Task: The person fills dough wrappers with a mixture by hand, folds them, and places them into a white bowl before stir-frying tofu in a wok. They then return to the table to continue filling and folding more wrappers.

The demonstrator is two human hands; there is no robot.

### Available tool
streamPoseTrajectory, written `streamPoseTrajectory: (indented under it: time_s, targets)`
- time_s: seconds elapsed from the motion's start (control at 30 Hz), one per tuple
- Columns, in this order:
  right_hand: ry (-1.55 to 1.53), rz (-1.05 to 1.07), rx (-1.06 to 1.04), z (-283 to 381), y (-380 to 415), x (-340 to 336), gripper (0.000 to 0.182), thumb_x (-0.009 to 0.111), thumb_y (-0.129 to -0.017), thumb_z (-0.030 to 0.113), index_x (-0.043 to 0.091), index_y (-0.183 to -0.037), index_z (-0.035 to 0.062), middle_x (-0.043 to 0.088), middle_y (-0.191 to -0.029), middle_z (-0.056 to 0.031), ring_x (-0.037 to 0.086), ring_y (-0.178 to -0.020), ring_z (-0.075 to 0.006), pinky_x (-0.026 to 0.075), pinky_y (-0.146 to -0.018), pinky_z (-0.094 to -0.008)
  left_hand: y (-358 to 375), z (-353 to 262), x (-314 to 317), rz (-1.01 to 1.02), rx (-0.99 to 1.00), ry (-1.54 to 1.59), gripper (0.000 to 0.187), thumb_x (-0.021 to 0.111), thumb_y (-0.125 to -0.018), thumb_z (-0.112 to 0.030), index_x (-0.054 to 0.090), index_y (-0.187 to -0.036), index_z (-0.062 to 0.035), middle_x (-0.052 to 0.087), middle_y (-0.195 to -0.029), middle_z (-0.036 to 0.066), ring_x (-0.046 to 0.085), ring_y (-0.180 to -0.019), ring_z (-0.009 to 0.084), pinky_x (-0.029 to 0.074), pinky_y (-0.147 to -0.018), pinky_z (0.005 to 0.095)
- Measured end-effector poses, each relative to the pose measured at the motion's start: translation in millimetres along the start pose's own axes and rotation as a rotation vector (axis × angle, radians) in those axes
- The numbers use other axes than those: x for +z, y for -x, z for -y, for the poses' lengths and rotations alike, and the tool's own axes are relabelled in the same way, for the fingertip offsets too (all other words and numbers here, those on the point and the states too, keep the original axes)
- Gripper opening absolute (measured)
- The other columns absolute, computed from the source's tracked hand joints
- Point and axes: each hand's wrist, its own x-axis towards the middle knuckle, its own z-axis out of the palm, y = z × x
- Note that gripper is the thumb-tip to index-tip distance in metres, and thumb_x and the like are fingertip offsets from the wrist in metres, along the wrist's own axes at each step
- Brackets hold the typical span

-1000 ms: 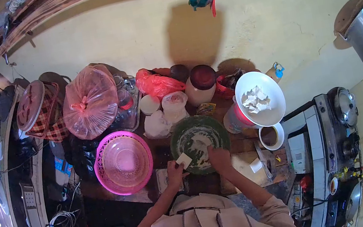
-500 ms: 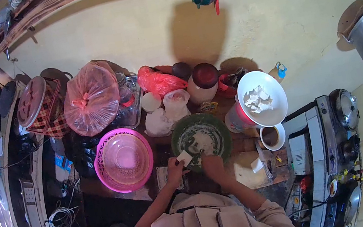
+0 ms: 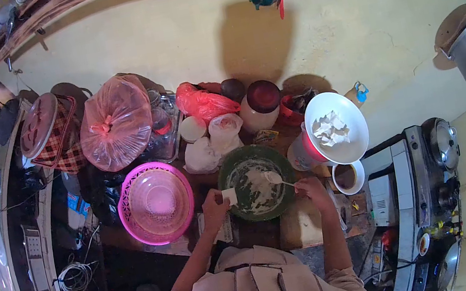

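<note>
A green basin point(image 3: 236, 207) with a white, floury mixture point(image 3: 258, 188) spread over its bottom stands in front of me. My left hand point(image 3: 215, 207) is closed on a small white square piece point(image 3: 229, 196) at the basin's left rim. At the right rim, my right hand point(image 3: 313, 189) grips the handle of a light-coloured spoon point(image 3: 274, 177), whose bowl hangs over the mixture. Left of the basin is a pink basket point(image 3: 129, 221). A white bowl point(image 3: 353, 118) with crumpled white pieces point(image 3: 330, 129) stands to the back right.
Behind the basin are white bags point(image 3: 202, 156), a red plastic bag point(image 3: 200, 101) and a lidded jar point(image 3: 261, 109). A cup of dark liquid point(image 3: 348, 178) sits at the right, near a stove point(image 3: 420, 175). A large tied bag point(image 3: 116, 125) stands back left.
My right hand has moved right, out of the basin to its rim, and the spoon now shows. My left hand has shifted slightly left with the white piece.
</note>
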Motion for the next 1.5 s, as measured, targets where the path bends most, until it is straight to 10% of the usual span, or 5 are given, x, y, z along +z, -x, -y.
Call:
streamPoseTrajectory:
  time_s: [0.33,0.63,1.23,1.5]
  targets:
    - [-0.476,0.085,0.250,26.2,16.3,-12.5,0.018,0.057,-0.077,0.020,0.053,-0.066,0.0057,0.035,-0.041,0.0068,0.027,-0.033,-0.0017,0.021,-0.035,-0.0178,-17.5,-8.4,2.7,0.068,-0.049,0.018,0.017,0.058,-0.075,-0.003,0.053,-0.090,0.0017,0.060,-0.079,0.008,0.059,-0.067,0.0123,0.050,-0.057,0.0253]
    - [-0.400,0.169,0.165,57.6,28.0,-3.2,0.018,0.056,-0.075,0.022,0.056,-0.065,0.0069,0.045,-0.055,0.0059,0.032,-0.043,-0.0019,0.022,-0.041,-0.0191,-37.8,-9.1,37.9,0.518,-0.309,0.573,0.030,0.047,-0.084,-0.007,0.047,-0.109,0.0077,0.054,-0.102,0.012,0.057,-0.088,0.0188,0.052,-0.074,0.0311]
    - [-0.265,0.097,0.101,69.1,41.4,3.7,0.020,0.054,-0.077,0.023,0.059,-0.069,0.0055,0.052,-0.064,0.0035,0.046,-0.058,-0.0051,0.034,-0.052,-0.0198,-29.3,-29.9,35.9,0.476,-0.370,0.554,0.019,0.050,-0.081,-0.007,0.051,-0.096,0.0041,0.057,-0.094,0.013,0.060,-0.078,0.0188,0.053,-0.067,0.0275]
    - [0.952,-0.450,-0.276,-10.3,8.8,30.6,0.017,0.053,-0.076,0.022,0.060,-0.074,0.0070,0.058,-0.064,-0.0153,0.058,-0.059,-0.0289,0.046,-0.054,-0.0379,-37.5,-3.6,7.1,0.186,-0.023,-0.130,0.021,0.057,-0.069,-0.007,0.054,-0.088,0.0018,0.060,-0.074,0.012,0.060,-0.059,0.0160,0.048,-0.053,0.0277]
